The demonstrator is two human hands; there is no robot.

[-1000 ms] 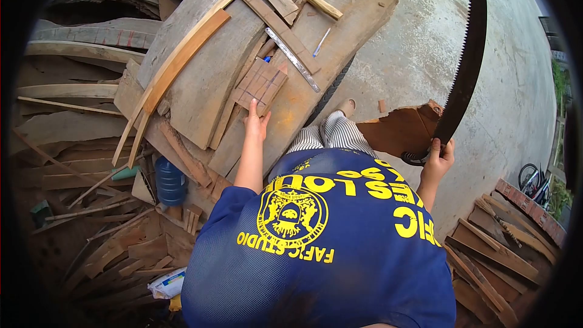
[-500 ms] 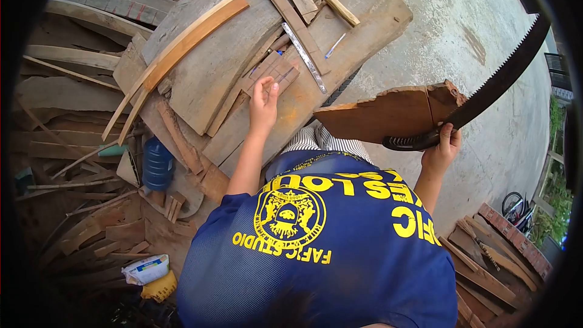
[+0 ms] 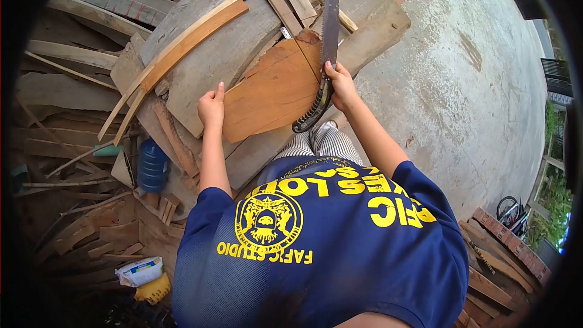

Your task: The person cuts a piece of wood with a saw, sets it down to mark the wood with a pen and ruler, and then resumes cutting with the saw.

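A flat brown wooden board (image 3: pixel 273 94) with a rough far edge lies over the workbench, a dark line crossing it near its right end. My left hand (image 3: pixel 211 107) is closed at the board's left end, thumb upward; its fingertips are partly hidden. My right hand (image 3: pixel 342 87) grips a curved pruning saw (image 3: pixel 330 18) near where the blade meets the black handle, against the board's right end. The toothed blade points away from me. Beyond the board, a hammer (image 3: pixel 340 12) rests on the bench, its wooden handle partly behind the blade.
Long curved strips (image 3: pixel 194 36) and narrow wood pieces (image 3: pixel 274 0) lie on the plank-topped workbench (image 3: pixel 379 24). A blue water jug (image 3: pixel 154 165) stands at left among scrap wood. Concrete floor (image 3: pixel 449 85) extends right, with more boards (image 3: pixel 492 285) at lower right.
My right hand has swung the saw and board leftward over the bench, covering the small wood pieces and most of the ruler. My left hand has moved left and down to the board's end.
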